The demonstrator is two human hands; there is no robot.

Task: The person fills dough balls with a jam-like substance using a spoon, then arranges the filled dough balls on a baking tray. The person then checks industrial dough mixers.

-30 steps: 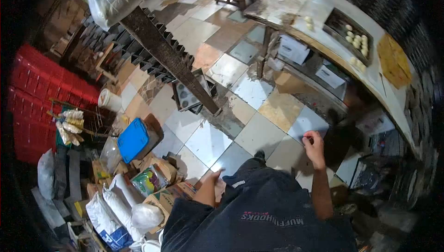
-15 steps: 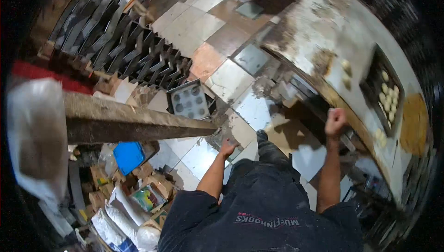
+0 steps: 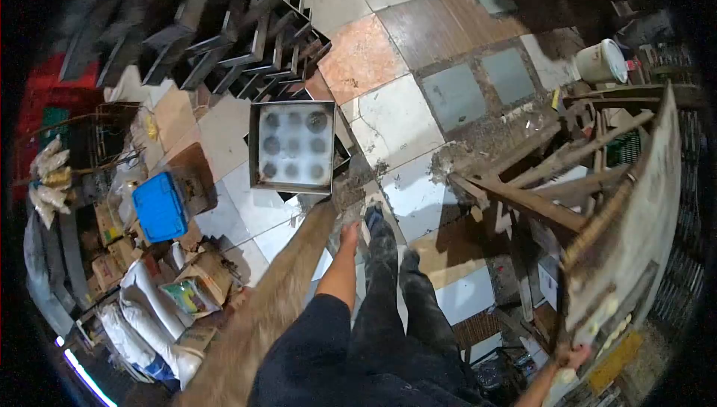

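My left hand [image 3: 349, 235] hangs low in front of my body, its fingers loosely together and partly hidden, beside a brown post [image 3: 261, 302]. What it holds, if anything, cannot be made out. At the lower right, my right hand [image 3: 573, 357] is at the edge of a worn pale table [image 3: 620, 250], near pale dough pieces [image 3: 614, 304]; its fingers are small and blurred. On the floor ahead sits a square metal tray [image 3: 293, 190] with several dark round marks on its pale inside.
Stacked dark metal trays [image 3: 246, 41] stand at the upper left. A blue lid [image 3: 159, 207], white sacks [image 3: 146, 299] and cartons lie on the left. Wooden supports [image 3: 538, 205] are under the table, and a white bucket [image 3: 601, 62] stands at the upper right.
The view has turned and moved nearer the floor tray. My right hand has gone from above the table's edge down to the lower right. My left hand is lower beside the post.
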